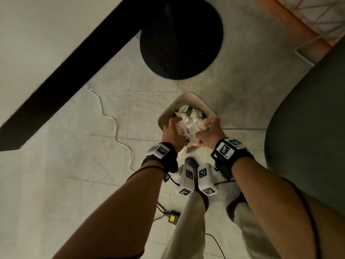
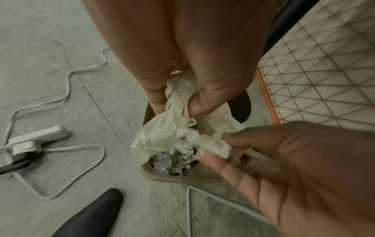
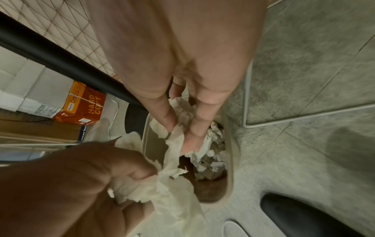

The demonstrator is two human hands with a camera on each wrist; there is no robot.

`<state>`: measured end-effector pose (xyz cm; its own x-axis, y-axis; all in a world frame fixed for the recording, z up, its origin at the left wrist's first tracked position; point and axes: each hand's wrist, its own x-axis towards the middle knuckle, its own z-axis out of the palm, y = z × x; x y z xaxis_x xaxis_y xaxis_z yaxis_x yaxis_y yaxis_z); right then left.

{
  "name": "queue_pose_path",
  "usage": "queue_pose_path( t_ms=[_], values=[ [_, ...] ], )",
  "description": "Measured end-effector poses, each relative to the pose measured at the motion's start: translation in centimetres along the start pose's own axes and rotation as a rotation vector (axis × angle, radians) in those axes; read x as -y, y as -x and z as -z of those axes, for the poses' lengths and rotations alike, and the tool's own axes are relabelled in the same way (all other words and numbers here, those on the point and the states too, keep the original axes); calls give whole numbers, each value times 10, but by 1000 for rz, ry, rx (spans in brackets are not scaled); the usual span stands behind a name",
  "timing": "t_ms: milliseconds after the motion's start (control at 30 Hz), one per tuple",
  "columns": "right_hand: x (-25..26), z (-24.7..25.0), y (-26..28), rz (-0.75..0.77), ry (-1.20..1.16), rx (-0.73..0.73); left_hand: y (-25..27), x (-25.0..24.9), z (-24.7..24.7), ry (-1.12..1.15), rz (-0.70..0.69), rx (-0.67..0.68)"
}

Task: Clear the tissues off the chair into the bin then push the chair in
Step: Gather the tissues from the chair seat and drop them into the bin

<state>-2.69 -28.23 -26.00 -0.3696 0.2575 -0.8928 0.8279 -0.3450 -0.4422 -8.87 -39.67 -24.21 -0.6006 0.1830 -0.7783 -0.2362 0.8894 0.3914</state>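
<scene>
The bin [image 1: 188, 99] on the floor holds crumpled paper [image 2: 178, 158]. Above its mouth, the left hand [image 1: 172, 134] and right hand [image 1: 211, 132] both pinch white tissues [image 1: 188, 124] between curled fingers. The hands hide the bin's near rim. The chair [image 1: 308, 113], apparently its seat, is cut off at right.

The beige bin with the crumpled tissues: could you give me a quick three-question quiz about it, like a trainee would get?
1. True or false: the beige plastic bin is empty.
2. Which hands hold the crumpled white tissues? A left hand only, B right hand only, C both.
3. Fill in: the hands hover above the ____.

Key: 1 false, crumpled paper lies inside; 2 C; 3 bin.
</scene>
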Motion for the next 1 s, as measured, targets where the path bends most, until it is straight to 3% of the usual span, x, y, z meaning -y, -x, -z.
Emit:
queue_pose_path(
  t_ms=[133, 367, 500, 700, 833, 1000],
  values=[
    [8, -4, -28, 22, -126, 72, -38, 0, -8, -81, -3, -19],
    [4, 6, -29, 129, -6, 43, -61, 2, 0, -210, -92, -51],
    [-12, 15, 0, 143, -6, 98, -27, -11, 8, -147, -106, 11],
    [-20, 68, 102, 202, -158, 109, 54, -50, 2, -232, -252, 123],
    [-34, 126, 156, 196, -267, 29, 112, -97, -25, -364, -464, 147],
    [-56, 211, 205, 210, -430, -177, 172, -173, -76, -358, -543, 315]
  ],
)
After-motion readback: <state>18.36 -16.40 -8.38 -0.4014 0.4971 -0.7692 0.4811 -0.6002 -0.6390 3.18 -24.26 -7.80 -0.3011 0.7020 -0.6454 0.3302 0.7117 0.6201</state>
